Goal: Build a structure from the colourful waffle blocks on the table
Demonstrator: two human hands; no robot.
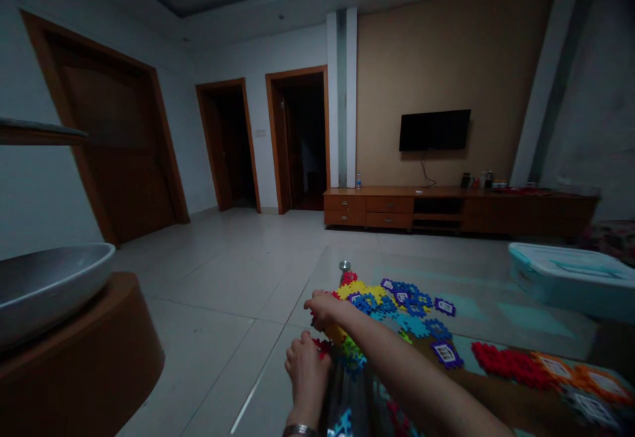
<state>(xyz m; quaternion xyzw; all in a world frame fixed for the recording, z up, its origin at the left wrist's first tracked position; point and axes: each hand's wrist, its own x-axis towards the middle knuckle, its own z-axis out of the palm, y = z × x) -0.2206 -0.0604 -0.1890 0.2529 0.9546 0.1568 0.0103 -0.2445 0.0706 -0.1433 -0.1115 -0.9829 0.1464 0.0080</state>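
Fingers of our right hand (323, 307) curl down over the near-left corner of the glass table (501, 305), the grip half closed and touching the edge of a joined sheet of interlocking plastic tiles (391, 305); whether it pinches a single piece or only presses on the sheet, we cannot tell in this dim light. Just below that grip and a little toward us, our left hand (306, 372) is bunched with its fingers drawn together at the table's edge, close against a small cluster of red, yellow and green tiles (347, 348), and we cannot make out whether it holds one of them. A bracelet (299, 430) circles that wrist. Beyond the right grip, the tile sheet spreads away in yellow, blue and purple, with a short metal post (344, 266) standing just past its far end. To the right of both grips, a lone purple tile (446, 354) lies near our forearm, and further right a red patch of tiles (506, 364) joins orange and dark ones (585, 387). Well beyond these to the right rests a pale blue lidded box (570, 278). Far to the left of our grips, a metal basin (44, 285) sits on a round wooden stand (99, 357). Across the tiled floor (218, 278), a television (434, 130) hangs above a long wooden cabinet (446, 209).
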